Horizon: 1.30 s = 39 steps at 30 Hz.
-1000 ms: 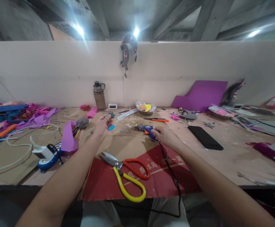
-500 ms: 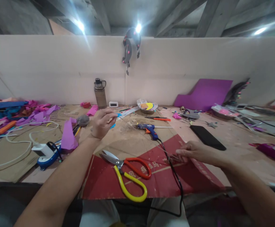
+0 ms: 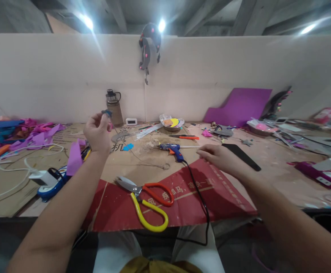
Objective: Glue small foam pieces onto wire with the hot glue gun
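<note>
My left hand is raised at the left of the cardboard, closed in a pinch on a small dark blue-grey piece. From it a thin string slants down to a small ring on the cardboard. Behind the string are a grey crescent and a blue flower-like piece. My right hand hovers right of the blue glue gun, fingers loosely stretched out, nothing visible in them. Scissors with red and yellow handles lie in front.
A black phone lies beyond my right hand. A bottle and a small bowl stand near the wall. Felt scraps and a power strip are at left. The glue gun's black cord crosses the red cardboard.
My left hand has moved left and up with the small piece. My right hand has let go of the string and moved up towards the glue gun; the string's ring end now rests on the cardboard.
</note>
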Available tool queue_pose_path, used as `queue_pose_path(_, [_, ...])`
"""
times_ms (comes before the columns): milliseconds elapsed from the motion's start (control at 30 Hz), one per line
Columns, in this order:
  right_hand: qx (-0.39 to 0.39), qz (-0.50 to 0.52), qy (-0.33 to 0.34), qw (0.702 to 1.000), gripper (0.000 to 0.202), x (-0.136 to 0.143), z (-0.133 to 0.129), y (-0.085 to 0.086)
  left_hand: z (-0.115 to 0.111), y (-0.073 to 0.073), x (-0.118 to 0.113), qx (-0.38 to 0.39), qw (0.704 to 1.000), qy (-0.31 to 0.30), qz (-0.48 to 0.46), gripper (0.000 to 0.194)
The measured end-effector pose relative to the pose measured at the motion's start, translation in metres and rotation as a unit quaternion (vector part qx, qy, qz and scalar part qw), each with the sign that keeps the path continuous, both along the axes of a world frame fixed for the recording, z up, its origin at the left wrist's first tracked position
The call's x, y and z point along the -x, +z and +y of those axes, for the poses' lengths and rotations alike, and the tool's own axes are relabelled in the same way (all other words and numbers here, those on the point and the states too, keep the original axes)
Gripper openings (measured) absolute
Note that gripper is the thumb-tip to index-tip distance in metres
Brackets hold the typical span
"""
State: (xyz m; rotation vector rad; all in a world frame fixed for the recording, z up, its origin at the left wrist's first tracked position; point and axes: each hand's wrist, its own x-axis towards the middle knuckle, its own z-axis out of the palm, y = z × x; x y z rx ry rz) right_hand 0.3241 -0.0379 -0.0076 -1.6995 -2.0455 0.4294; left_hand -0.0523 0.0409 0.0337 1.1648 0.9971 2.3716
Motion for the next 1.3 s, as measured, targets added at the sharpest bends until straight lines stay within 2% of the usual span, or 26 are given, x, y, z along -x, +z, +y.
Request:
queue_pose_path(67, [-0.023, -0.021, -0.020, 0.999, 0.034, 0.027, 0.018, -0.005, -0.008, 0.008, -0.015, -0.008, 0.999, -0.038, 0.028, 0.015])
queue_pose_path(167, [0.070, -0.070, -0.083, 0.992, 0.036, 0.065, 0.047, -0.018, -0.021, 0.020, -0.036, -0.032, 0.993, -0.098, 0.048, 0.014])
queue_pose_path(267, [0.099, -0.065, -0.093, 0.989, 0.022, 0.089, 0.069, -0.035, -0.029, 0.023, -0.051, -0.023, 0.987, -0.149, 0.049, 0.014])
queue_pose_path(333, [0.110, -0.047, -0.095, 0.988, 0.015, 0.093, 0.076, -0.043, -0.031, 0.015, -0.058, 0.003, 0.980, -0.196, 0.030, 0.015])
queue_pose_path(400, [0.117, -0.020, -0.094, 0.988, 0.013, 0.091, 0.078, -0.048, -0.029, 0.000, -0.061, 0.042, 0.971, -0.237, -0.005, 0.017])
queue_pose_path(533, [0.122, 0.055, -0.087, 0.987, 0.018, 0.080, 0.076, -0.051, -0.022, -0.034, -0.066, 0.196, 0.927, -0.319, -0.034, 0.016])
queue_pose_path(667, [0.121, 0.127, -0.058, 0.983, 0.014, 0.074, 0.075, -0.054, -0.016, -0.047, -0.064, 0.242, 0.916, -0.313, -0.062, 0.017])
queue_pose_path(800, [0.163, 0.241, -0.068, 0.954, 0.013, 0.073, 0.075, -0.054, -0.010, -0.054, -0.059, 0.251, 0.917, -0.306, -0.052, 0.018])
queue_pose_path(967, [0.193, 0.289, -0.067, 0.935, 0.014, 0.079, 0.068, -0.044, -0.006, -0.062, -0.056, 0.257, 0.914, -0.313, -0.013, 0.018])
queue_pose_path(1100, [0.135, 0.309, -0.054, 0.940, 0.012, 0.082, 0.059, -0.031, -0.007, -0.061, -0.058, 0.249, 0.921, -0.298, -0.008, 0.017])
queue_pose_path(1300, [0.020, 0.425, 0.014, 0.905, 0.021, 0.083, 0.044, -0.021, -0.010, -0.060, -0.061, 0.237, 0.921, -0.309, -0.003, 0.021])
